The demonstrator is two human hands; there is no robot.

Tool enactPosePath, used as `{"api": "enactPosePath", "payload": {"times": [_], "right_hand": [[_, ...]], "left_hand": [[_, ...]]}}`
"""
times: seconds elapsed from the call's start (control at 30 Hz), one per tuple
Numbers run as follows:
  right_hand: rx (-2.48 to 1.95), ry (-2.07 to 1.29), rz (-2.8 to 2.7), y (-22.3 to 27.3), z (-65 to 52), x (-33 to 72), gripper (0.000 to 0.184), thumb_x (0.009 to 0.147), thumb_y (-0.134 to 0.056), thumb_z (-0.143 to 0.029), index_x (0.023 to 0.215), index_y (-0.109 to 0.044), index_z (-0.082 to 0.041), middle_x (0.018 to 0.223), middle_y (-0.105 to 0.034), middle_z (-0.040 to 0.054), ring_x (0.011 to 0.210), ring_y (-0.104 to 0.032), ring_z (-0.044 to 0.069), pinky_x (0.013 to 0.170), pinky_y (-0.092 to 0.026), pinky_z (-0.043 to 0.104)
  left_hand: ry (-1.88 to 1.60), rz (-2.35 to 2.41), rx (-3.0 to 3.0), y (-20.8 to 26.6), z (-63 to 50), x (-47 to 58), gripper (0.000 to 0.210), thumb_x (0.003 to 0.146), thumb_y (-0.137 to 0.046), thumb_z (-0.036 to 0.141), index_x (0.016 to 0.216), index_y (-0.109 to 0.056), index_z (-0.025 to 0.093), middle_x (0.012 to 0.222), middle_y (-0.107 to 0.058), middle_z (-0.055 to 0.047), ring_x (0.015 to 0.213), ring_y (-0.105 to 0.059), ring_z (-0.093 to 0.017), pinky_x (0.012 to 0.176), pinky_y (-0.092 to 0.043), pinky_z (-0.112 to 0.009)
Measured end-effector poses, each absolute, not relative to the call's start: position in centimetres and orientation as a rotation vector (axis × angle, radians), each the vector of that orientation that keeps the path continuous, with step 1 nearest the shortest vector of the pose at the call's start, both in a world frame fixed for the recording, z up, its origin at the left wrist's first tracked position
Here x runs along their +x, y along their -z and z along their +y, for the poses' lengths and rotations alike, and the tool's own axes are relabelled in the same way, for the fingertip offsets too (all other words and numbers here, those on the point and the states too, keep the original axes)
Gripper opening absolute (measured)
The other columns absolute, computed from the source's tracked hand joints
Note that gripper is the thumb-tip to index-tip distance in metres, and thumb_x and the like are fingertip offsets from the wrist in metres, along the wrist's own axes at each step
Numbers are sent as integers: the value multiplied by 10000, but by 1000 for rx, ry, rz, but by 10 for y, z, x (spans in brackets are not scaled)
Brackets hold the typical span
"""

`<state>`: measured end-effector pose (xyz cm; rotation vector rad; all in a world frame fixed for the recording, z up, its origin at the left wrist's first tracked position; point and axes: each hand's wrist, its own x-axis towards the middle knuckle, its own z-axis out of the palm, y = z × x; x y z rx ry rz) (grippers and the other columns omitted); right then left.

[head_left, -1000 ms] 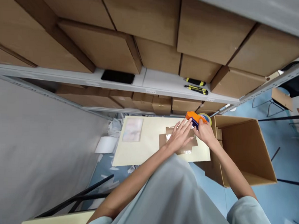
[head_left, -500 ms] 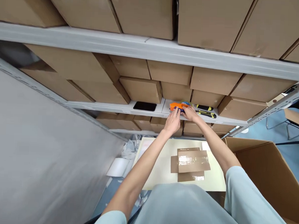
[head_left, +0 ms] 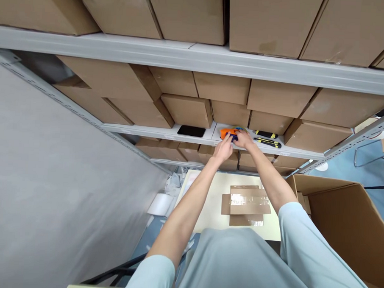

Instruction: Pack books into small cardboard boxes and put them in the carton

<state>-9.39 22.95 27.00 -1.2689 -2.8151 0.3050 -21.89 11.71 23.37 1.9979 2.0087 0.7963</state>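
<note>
An orange and dark blue tape dispenser point(head_left: 228, 133) is at the front of the middle shelf point(head_left: 208, 138). My left hand point(head_left: 224, 149) reaches up to its near side, with the fingertips closed against it. My right hand point(head_left: 243, 139) grips it from the right, and its fingers cover part of the dispenser. Just behind, a roll with a blue and greenish edge point(head_left: 239, 128) shows in part. Two black and yellow utility knives, an upper one point(head_left: 266, 134) and a lower one point(head_left: 267, 142), lie to the right. A black phone-like slab point(head_left: 191, 131) lies to the left.
Cardboard boxes point(head_left: 221, 86) fill the shelves. Below, a flattened carton point(head_left: 248, 201) with shiny tape lies on a cream table point(head_left: 205, 204). A large open carton point(head_left: 341, 218) stands at right. A grey wall point(head_left: 66, 176) runs along the left, with crumpled paper point(head_left: 174, 183) near it.
The view has shifted slightly, so the shelves sit a little higher and further right. Both hands stay at the tape dispenser, the right one closer in around it.
</note>
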Motion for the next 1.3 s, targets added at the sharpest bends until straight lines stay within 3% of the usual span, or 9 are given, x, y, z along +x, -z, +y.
{"api": "enactPosePath", "payload": {"times": [0.1,0.2,0.33,0.5,0.57,0.73,0.9,1.03,1.3], "right_hand": [[-1106,-297,-2602,-264,207,-65,535,998,-570,-313,1483,-600,-89,1525,-609,220,1424,-538,363,1236,-397,495],[-1010,-380,-2387,-238,161,-12,511,1038,-522,-395,1489,-597,-166,1543,-593,200,1465,-503,355,1255,-376,543],[-1175,-585,-2192,-173,78,76,451,1051,-511,-472,1393,-647,-210,1456,-650,183,1407,-571,346,1217,-431,578],[-1481,-720,-1940,-104,-8,153,457,1044,-499,-478,1344,-660,-172,1435,-659,219,1398,-603,336,1203,-483,590],[-1596,-751,-1902,-93,-27,167,494,1069,-445,-486,1404,-634,-176,1483,-640,222,1437,-585,332,1212,-484,602],[-1690,-843,-1860,-89,-38,176,628,1114,-314,-514,1598,-506,-163,1643,-543,208,1572,-475,309,1305,-401,587],[-1605,-1069,-1850,-83,-29,171,741,1129,-177,-570,1762,-261,-194,1803,-340,108,1699,-255,274,1394,-254,534],[-1499,-1310,-1726,-72,-17,165,824,1111,-119,-692,1794,-131,-230,1838,-260,38,1723,-169,227,1420,-172,461],[-1496,-1611,-1512,-21,1,166,958,1064,-179,-806,1795,-75,-195,1857,-187,48,1718,-183,185,1412,-163,392]], "left_hand": [[-1079,1994,2020,-236,79,-217,369,1060,-482,264,1369,-673,201,1662,-561,-133,1459,-622,-284,1219,-518,-459],[-1215,2015,1880,-205,12,-209,201,1059,-529,310,1094,-712,236,1397,-748,-102,1329,-701,-248,1167,-555,-437],[-1262,2071,1482,-131,-93,-174,114,1000,-602,298,967,-688,231,1152,-809,-86,1127,-777,-257,1060,-622,-460],[-1066,2054,1253,-83,-169,-117,224,1013,-511,246,950,-725,223,1123,-816,-74,1112,-783,-242,1045,-642,-473],[-1004,2016,1308,-84,-173,-101,275,1045,-481,254,998,-751,228,1175,-811,-77,1155,-770,-236,1080,-629,-482],[-893,1889,1551,-100,-143,-66,381,1125,-437,353,1354,-717,233,1494,-703,-106,1462,-613,-248,1260,-499,-500],[-590,1664,1853,-89,-99,-17,641,1122,-409,403,1725,-352,195,1794,-357,-137,1707,-235,-304,1377,-278,-581],[-369,1567,2009,-68,-70,15,760,1092,-414,364,1772,-190,108,1837,-193,-174,1728,-80,-345,1398,-112,-627],[-158,1554,2081,-43,-62,26,792,1074,-464,403,1759,-239,74,1826,-213,-186,1727,-49,-364,1394,-24,-645]]}}
